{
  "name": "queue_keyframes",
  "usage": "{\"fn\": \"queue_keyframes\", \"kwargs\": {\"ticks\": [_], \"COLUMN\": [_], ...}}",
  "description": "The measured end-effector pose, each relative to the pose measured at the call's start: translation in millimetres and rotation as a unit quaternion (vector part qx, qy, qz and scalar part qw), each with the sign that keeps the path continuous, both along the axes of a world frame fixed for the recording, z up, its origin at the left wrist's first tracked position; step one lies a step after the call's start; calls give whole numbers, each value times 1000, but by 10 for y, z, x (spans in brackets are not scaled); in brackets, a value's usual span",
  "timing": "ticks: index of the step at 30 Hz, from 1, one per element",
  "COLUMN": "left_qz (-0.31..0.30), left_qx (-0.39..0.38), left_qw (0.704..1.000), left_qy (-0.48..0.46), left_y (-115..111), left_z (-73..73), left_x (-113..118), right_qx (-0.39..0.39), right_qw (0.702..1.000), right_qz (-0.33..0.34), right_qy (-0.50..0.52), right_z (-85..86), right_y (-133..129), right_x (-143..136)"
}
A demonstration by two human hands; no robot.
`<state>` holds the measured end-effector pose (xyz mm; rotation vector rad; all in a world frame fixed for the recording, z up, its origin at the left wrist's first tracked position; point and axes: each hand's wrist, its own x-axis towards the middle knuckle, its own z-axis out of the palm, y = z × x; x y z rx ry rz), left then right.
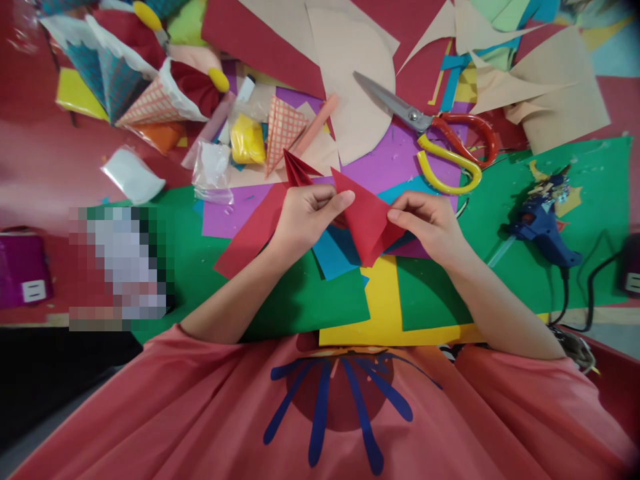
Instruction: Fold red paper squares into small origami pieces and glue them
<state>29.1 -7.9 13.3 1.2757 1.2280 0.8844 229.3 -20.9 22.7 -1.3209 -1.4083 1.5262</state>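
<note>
A folded red paper point(367, 217) hangs between my two hands above the middle of the table. My left hand point(315, 210) pinches its upper left part between thumb and fingers. On the right edge, the thumb and fingertips of my right hand point(423, 220) are closed on the same paper. Just behind my left hand stands a pleated dark red paper piece point(299, 170). Beneath the hands lie a flat red sheet point(250, 237) and a blue sheet point(335, 257), over purple, green and yellow sheets.
Red-and-yellow-handled scissors point(425, 123) lie behind my right hand. A blue glue gun point(545, 230) with a cord rests at the right. Decorated paper cones point(125, 73), small bags and a yellow packet point(247, 139) fill the back left. Beige paper point(355, 73) lies behind.
</note>
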Motion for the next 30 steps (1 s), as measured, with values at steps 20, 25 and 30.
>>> {"fn": "queue_keyframes", "kwargs": {"ticks": [20,25,30], "left_qz": [-47,-72,-69], "left_qx": [-24,-51,-35], "left_qw": [999,996,996], "left_qy": [-4,14,32], "left_y": [18,27,35], "left_z": [16,17,18], "left_x": [-4,3,-9], "right_qx": [24,39,43], "right_qw": [999,999,999], "right_qz": [-24,-31,-28], "right_qy": [-9,-18,-16], "right_z": [-7,-10,-23], "right_y": [4,13,8], "right_x": [-5,4,4]}}
